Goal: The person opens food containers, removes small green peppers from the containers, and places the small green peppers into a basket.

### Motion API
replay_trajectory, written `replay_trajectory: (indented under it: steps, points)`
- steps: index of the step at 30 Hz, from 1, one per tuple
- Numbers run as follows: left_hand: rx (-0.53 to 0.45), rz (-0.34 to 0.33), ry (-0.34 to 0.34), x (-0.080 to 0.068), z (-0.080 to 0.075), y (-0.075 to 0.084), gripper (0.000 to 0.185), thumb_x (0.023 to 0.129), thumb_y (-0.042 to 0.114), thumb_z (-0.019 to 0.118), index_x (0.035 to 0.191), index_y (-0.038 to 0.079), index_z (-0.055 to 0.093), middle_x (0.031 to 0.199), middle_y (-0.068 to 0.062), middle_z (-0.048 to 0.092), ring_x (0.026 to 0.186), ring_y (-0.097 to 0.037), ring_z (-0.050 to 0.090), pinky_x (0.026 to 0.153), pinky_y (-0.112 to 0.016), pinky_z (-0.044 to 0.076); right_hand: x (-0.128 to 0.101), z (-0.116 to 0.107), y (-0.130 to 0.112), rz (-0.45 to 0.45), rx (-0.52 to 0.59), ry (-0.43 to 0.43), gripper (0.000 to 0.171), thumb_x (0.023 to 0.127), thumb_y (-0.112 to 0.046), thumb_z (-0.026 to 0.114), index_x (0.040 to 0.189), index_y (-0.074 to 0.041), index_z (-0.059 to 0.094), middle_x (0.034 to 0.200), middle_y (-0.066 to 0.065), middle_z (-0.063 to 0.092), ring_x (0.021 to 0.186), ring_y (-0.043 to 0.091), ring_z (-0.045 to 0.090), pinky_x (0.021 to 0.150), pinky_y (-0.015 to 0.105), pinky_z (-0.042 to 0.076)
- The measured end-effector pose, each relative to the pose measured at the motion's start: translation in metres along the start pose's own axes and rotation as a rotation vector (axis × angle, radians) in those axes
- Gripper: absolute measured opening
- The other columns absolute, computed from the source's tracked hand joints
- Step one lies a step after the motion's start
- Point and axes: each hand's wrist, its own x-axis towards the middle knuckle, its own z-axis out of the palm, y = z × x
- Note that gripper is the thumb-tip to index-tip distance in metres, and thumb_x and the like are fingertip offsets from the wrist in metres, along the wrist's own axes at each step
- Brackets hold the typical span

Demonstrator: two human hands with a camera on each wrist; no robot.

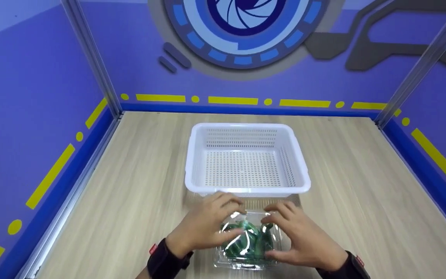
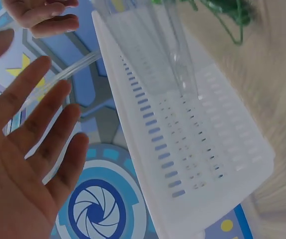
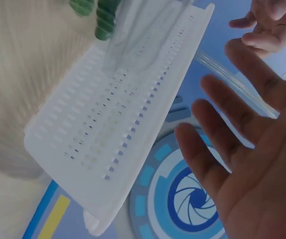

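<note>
Now clear box (image 1: 248, 248) between spread fingers (image 1: 227, 201), near basket (image 1: 246, 159)

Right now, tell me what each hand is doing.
Left hand: open, fingers spread, resting on the clear box of green things.
Right hand: open, fingers spread, on the same box.

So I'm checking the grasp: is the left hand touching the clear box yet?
Cannot tell. In the head view the left hand overlaps the clear box, but blur hides any contact. The left wrist view shows straight fingers and no plain contact.
</note>
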Motion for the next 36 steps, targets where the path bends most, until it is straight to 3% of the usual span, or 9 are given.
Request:
replay_trajectory:
  steps: [5,8,12,18,26,36]
  points:
    - [-0.051,0.043,-0.081,-0.022,0.014,0.014,0.056,0.084,0.067,0.067,0.123,0.028,0.066,0.132,0.006,0.062,0.123,-0.012,0.058,0.1,-0.038,0.051,-0.017,0.009,-0.009,0.109,0.05,-0.214,0.072,0.07,-0.07,0.079,0.13,-0.037,0.056,0.143,-0.014,0.047,0.126,0.013,0.046,0.096,0.048,0.052]
    - [-0.059,0.047,-0.14,-0.033,0.022,0.019,0.063,0.08,0.074,0.067,0.126,0.03,0.064,0.139,0.007,0.058,0.128,-0.012,0.055,0.103,-0.038,0.05,-0.023,0.015,-0.012,0.153,0.068,-0.282,0.075,0.071,-0.076,0.074,0.134,-0.042,0.053,0.146,-0.015,0.045,0.129,0.014,0.045,0.097,0.05,0.054]
    - [-0.031,0.048,-0.195,-0.037,0.026,0.018,0.07,0.075,0.074,0.071,0.128,0.031,0.062,0.147,0.006,0.053,0.135,-0.014,0.052,0.107,-0.04,0.047,-0.022,0.016,-0.01,0.084,0.028,-0.244,0.077,0.069,-0.073,0.079,0.134,-0.038,0.055,0.144,-0.009,0.049,0.128,0.015,0.047,0.097,0.047,0.054]
    - [-0.011,0.012,-0.22,-0.028,0.024,0.012,0.071,0.07,0.065,0.081,0.13,0.032,0.061,0.15,0.007,0.049,0.138,-0.016,0.048,0.11,-0.041,0.044,-0.012,0.012,-0.007,0.0,-0.062,-0.137,0.076,0.064,-0.059,0.089,0.128,-0.029,0.06,0.14,-0.005,0.052,0.13,0.017,0.047,0.1,0.046,0.051]
    - [0.049,0.02,-0.194,-0.03,0.03,0.018,0.063,0.078,0.064,0.075,0.127,0.029,0.062,0.149,0.002,0.052,0.139,-0.018,0.05,0.11,-0.041,0.045,-0.015,0.014,-0.016,0.027,-0.131,-0.181,0.066,0.074,-0.058,0.082,0.127,-0.023,0.062,0.139,-0.001,0.057,0.133,0.027,0.055,0.099,0.047,0.054]
    - [0.062,0.011,-0.153,-0.038,0.039,0.024,0.057,0.082,0.063,0.071,0.127,0.027,0.063,0.147,0.001,0.056,0.138,-0.02,0.052,0.113,-0.048,0.043,-0.022,0.019,-0.019,0.059,-0.079,-0.224,0.062,0.083,-0.052,0.078,0.133,-0.02,0.062,0.144,0.003,0.058,0.138,0.032,0.053,0.098,0.047,0.055]
